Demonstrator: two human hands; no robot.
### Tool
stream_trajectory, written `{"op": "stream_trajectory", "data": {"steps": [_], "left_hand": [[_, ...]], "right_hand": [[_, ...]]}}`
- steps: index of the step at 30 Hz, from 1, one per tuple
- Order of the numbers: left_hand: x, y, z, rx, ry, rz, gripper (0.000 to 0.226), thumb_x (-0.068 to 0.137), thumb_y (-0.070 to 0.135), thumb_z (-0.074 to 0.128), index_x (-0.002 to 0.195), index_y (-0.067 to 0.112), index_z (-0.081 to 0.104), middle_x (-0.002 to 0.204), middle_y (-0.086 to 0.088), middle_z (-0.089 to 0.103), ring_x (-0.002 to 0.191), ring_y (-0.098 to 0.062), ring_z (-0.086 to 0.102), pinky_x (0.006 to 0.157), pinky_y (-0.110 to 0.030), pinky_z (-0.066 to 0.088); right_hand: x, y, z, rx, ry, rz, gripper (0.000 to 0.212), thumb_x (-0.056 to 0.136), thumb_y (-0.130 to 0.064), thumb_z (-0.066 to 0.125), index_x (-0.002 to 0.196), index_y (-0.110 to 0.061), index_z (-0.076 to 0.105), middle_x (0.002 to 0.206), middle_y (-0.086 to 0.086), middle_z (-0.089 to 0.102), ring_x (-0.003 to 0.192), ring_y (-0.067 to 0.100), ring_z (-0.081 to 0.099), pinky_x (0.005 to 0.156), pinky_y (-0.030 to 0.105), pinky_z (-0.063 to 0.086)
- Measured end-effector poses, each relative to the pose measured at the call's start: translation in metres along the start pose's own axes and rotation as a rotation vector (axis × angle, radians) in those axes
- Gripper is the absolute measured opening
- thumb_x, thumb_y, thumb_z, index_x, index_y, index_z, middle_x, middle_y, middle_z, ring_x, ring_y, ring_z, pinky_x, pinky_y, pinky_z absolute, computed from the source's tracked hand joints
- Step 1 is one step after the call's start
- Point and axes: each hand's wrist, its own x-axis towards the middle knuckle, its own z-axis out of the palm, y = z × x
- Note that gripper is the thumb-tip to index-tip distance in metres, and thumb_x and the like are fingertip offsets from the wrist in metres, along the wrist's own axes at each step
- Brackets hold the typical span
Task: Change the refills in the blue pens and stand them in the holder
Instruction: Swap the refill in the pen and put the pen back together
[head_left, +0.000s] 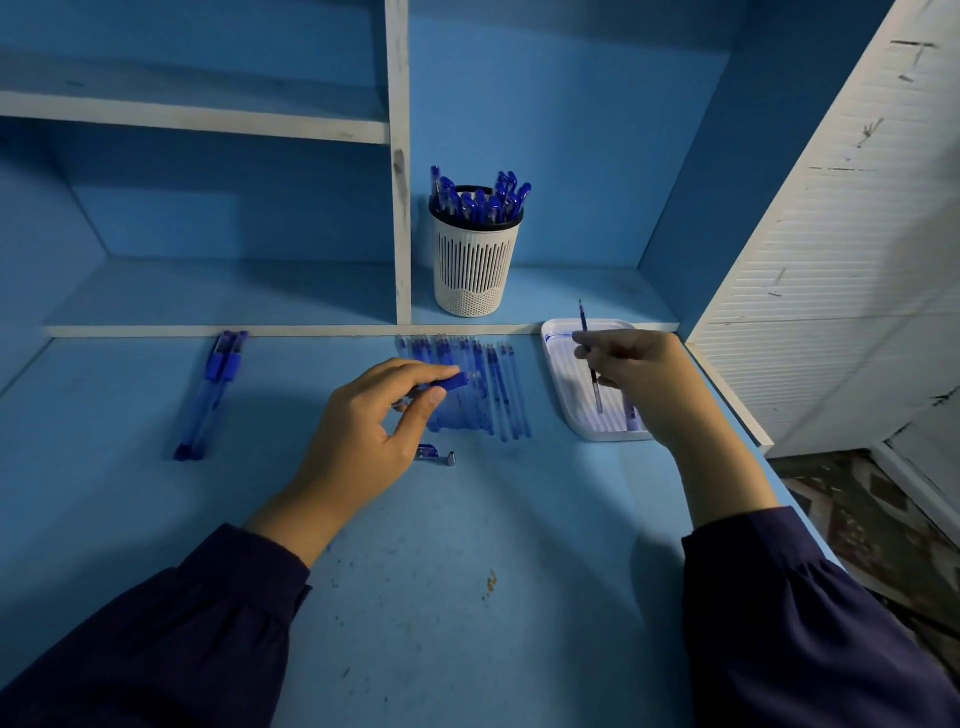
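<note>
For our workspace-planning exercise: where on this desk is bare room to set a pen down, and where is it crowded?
Free: desk between the loose pens and the refill row, and its near half. Crowded: refill row to tray.

Count, desk (415, 597) and shelf:
- 1 holder (475, 260), white, slotted.
- capped pens (480, 200) in it: a dozen or so, packed too close for a firm number.
- loose pens (213, 395) at far left: 2 sure, possibly a third, overlapped.
- row of refills (498, 395): over ten, edges blur, no exact figure.
- 1 tray (574, 405); 2 blue pieces (631, 417) seen in it.
- left hand (358, 441): 1 barrel (447, 383).
- right hand (639, 374): 1 refill (584, 322).
- small parts (436, 457) by the left hand: 2.
</note>
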Motion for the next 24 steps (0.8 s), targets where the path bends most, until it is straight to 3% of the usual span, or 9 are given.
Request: {"op": "stream_trajectory", "data": {"steps": [2,5,8,24], "left_hand": [[0.0,0.0,0.0,-0.009,0.031,0.004,0.022,0.096,0.016,0.06,0.116,0.011,0.07,0.096,0.003,0.067,0.083,-0.014,0.065,0.075,-0.03,0.054],[-0.001,0.002,0.0,-0.024,0.069,0.011,0.024,0.096,0.017,0.059,0.117,0.01,0.069,0.093,0.003,0.067,0.078,-0.019,0.066,0.072,-0.033,0.055],[-0.001,0.005,0.001,-0.041,0.08,0.016,0.023,0.096,0.017,0.059,0.116,0.01,0.069,0.091,0.004,0.065,0.073,-0.021,0.066,0.07,-0.033,0.054],[-0.003,0.006,0.001,-0.053,0.062,0.009,0.022,0.095,0.013,0.061,0.115,0.011,0.069,0.095,0.006,0.066,0.076,-0.019,0.065,0.072,-0.03,0.053]], "right_hand": [[-0.004,-0.004,0.004,0.269,-0.01,0.033,0.026,0.092,0.002,0.055,0.106,-0.013,0.072,0.098,0.004,0.073,0.088,0.012,0.064,0.079,0.02,0.053],[-0.011,-0.012,0.017,0.636,0.0,0.079,0.02,0.089,0.004,0.06,0.102,-0.007,0.07,0.089,0.006,0.073,0.078,0.011,0.066,0.076,0.018,0.052],[-0.02,-0.017,0.034,0.833,0.065,0.089,0.011,0.085,0.005,0.064,0.092,-0.003,0.066,0.078,0.007,0.067,0.065,0.014,0.06,0.071,0.018,0.052],[-0.035,-0.02,0.062,0.823,0.055,-0.002,0.014,0.084,0.006,0.066,0.08,-0.008,0.064,0.069,0.001,0.067,0.062,0.013,0.057,0.063,0.018,0.049]]}}
